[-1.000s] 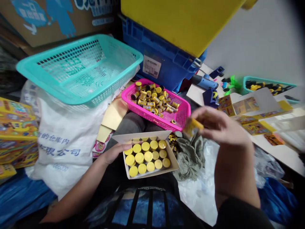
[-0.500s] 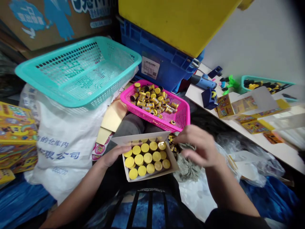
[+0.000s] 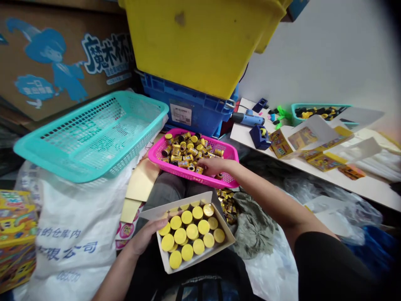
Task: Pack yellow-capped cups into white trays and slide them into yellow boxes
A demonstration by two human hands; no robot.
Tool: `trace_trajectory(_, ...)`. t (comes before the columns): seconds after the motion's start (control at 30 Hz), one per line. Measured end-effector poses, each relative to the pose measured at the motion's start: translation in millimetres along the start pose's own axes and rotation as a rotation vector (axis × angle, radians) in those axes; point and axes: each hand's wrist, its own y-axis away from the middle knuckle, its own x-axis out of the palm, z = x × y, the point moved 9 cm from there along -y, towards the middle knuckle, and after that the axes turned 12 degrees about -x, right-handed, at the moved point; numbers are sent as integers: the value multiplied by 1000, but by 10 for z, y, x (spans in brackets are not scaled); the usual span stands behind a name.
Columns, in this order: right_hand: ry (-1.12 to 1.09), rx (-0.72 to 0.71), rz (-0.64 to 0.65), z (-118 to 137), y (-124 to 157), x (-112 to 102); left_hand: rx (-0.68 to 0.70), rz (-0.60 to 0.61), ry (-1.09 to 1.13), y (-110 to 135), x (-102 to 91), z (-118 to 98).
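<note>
An open cardboard box [image 3: 216,250] rests tilted on my lap, holding several small jars with round yellow lids [image 3: 192,231]. My left hand [image 3: 144,235] grips its left side, the thumb side over the rim. Beyond my knees stands a pink plastic basket [image 3: 230,156] with a heap of small yellow-labelled jars [image 3: 183,147], some with yellow ends and some dark. My right hand [image 3: 213,166] reaches into the front right of that heap. Its fingertips are partly hidden among the jars, and I cannot make out whether one is held.
A turquoise basket [image 3: 94,125] sits on a white sack [image 3: 75,209] to the left. Behind the pink basket, a yellow bin [image 3: 200,46] is stacked on a blue crate [image 3: 188,100]. Unfolded printed boxes [image 3: 294,142] and a tape dispenser [image 3: 260,137] lie on the white table at right.
My right hand has moved from beside the box forward into the pink basket. My left hand keeps its grip on the box. The camera view has tilted upward.
</note>
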Motion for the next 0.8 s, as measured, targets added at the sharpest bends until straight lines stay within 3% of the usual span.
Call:
trace_trajectory(0.1,-51,51,1,-130,-1,-33,20,-8,-2,13,17,-28)
trace_trajectory(0.23,-282,7,-115,-90,253,-341,44,-9,-15,30,10,-19)
trace_trajectory(0.4,-679,-193,-371,545,1117,-759,55,-26,-32,30,1,-31)
trace_trajectory(0.47,-632,-254,-364,913,1410,-795,63,-39,-65,28,2,-57)
trace_trajectory(0.57,-346,-319,-204,1419,1562,-589,87,-43,-92,24,1,-91)
trace_trajectory(0.63,-141,-326,-92,1584,1506,-326,92,-43,-87,24,-4,-89)
trace_trajectory(0.8,251,-174,-18,1470,1253,164,108,-54,-91,55,15,-93)
